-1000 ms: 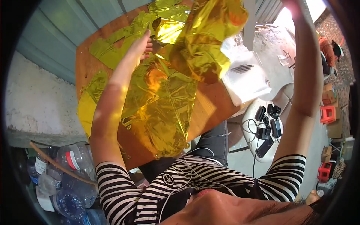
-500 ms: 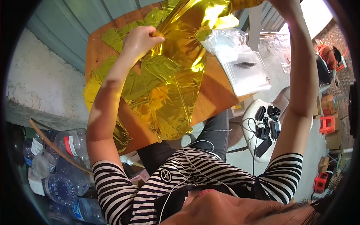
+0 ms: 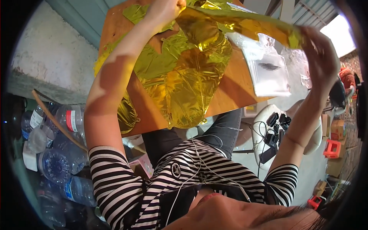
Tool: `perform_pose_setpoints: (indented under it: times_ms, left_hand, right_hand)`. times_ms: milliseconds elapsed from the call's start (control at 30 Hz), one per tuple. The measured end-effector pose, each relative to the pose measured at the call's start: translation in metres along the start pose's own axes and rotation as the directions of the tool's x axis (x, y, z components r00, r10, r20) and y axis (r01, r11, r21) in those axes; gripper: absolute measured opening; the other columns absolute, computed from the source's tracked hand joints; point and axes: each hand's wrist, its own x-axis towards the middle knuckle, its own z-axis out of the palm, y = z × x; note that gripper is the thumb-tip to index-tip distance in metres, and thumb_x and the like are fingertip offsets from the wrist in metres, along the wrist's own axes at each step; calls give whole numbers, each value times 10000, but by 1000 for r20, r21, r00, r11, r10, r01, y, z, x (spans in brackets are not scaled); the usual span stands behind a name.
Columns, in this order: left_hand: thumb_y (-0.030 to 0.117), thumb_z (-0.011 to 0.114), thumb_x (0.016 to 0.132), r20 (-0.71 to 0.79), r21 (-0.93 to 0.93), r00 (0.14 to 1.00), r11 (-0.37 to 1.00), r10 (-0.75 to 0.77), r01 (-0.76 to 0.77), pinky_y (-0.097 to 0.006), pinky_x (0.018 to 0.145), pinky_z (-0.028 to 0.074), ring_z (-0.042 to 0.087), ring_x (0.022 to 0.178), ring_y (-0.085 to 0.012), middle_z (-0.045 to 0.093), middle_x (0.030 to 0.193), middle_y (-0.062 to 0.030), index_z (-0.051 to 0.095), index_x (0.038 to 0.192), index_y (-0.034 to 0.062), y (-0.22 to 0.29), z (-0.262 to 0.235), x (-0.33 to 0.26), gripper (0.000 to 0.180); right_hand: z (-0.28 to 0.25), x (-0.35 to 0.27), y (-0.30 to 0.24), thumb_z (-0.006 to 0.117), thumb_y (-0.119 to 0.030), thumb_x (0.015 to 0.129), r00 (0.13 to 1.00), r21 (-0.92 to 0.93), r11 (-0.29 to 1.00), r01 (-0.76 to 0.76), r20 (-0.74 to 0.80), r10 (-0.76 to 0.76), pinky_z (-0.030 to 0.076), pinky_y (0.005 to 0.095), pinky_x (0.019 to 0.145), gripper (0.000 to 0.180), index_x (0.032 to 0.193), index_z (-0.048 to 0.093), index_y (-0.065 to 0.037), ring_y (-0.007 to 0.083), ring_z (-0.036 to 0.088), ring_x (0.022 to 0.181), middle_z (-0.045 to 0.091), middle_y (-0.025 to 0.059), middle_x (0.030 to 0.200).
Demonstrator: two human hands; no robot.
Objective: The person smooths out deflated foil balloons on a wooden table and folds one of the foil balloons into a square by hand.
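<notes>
We hold gold foil strip [image 3: 245,21] stretched taut: left hand [image 3: 163,8] fingers gripping one end, right hand [image 3: 320,50] pinching other. More foil sheets [image 3: 184,76] lie unhandled on wooden table [image 3: 234,88].

A clear plastic packet [image 3: 270,73], flat and rectangular with a dark patch at its middle, lay on the wooden table [image 3: 234,92] at about two o'clock. At nine o'clock, a heap of clear plastic bottles [image 3: 57,153] carried labels: one red-and-white band [image 3: 71,120], one pale label [image 3: 36,119], one blue-tinted wrap [image 3: 69,188]. Small cardboard boxes [image 3: 337,128] stood at about three o'clock by the right rim.
</notes>
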Motion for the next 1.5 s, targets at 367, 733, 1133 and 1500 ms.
perform_pose_setpoints:
  times_ms: [367,733,1133,1500]
  left_hand:
    - [-66,627,880,-462,-334,797,757,388,-562,-346,832,589,718,961,-266,699,1206,-139,625,1109,43,-5,-1,-8,254]
    - [-41,561,891,165,36,906,916,389,-400,-379,944,561,685,1104,-292,690,1241,-105,668,1162,53,-78,28,-87,306]
    - [170,748,941,446,-599,687,379,-574,706,-365,1023,501,621,1199,-188,647,1342,-114,518,1441,10,-73,61,-103,573]
    - [-26,697,913,329,-696,802,446,-499,563,-408,925,574,660,1118,-284,632,1312,-180,527,1414,-11,-88,117,-84,529]
  right_hand:
    - [99,-134,-102,738,-110,863,736,132,775,618,249,-630,573,310,879,206,1064,733,-65,202,691,951,733,61,1124]
    - [156,-193,-94,695,-118,836,781,264,839,477,312,-542,577,328,886,313,1134,721,-25,224,682,1032,716,104,1175]
    - [169,-210,-92,658,-154,808,722,261,835,485,419,-550,543,323,886,370,1142,707,-3,215,663,1027,704,96,1170]
    - [174,-214,-91,718,-112,741,730,243,851,465,438,-524,521,297,772,425,1154,737,-12,189,619,894,703,72,1095]
